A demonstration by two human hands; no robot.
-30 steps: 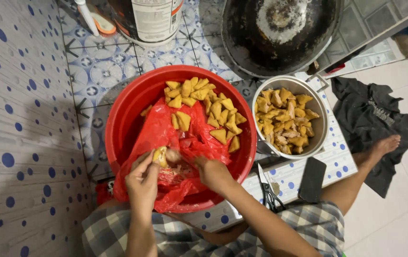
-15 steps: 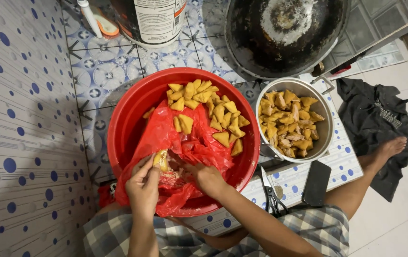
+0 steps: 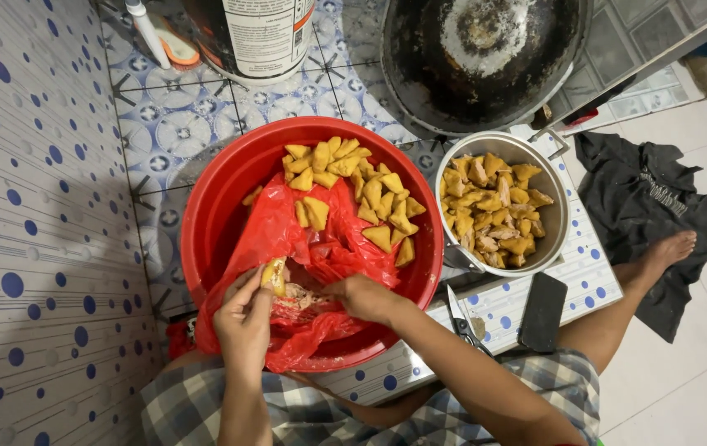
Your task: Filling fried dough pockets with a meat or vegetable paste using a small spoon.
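Red basin [image 3: 229, 190] on patterned tile floor [image 3: 163, 124], dotted wall [image 3: 31, 206] beside.

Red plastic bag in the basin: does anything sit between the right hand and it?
Nothing visible does. The right hand already rests on the crumpled red plastic bag inside the round red plastic basin, while the left hand holds a yellow fried piece beside it.

A red plastic bag [image 3: 320, 264] lies open in the red basin [image 3: 221, 198]. A white label [image 3: 267, 33] wraps the dark tub [image 3: 213, 33] at top. A black phone [image 3: 542, 311], screen dark, lies beside the pot [image 3: 555, 219].
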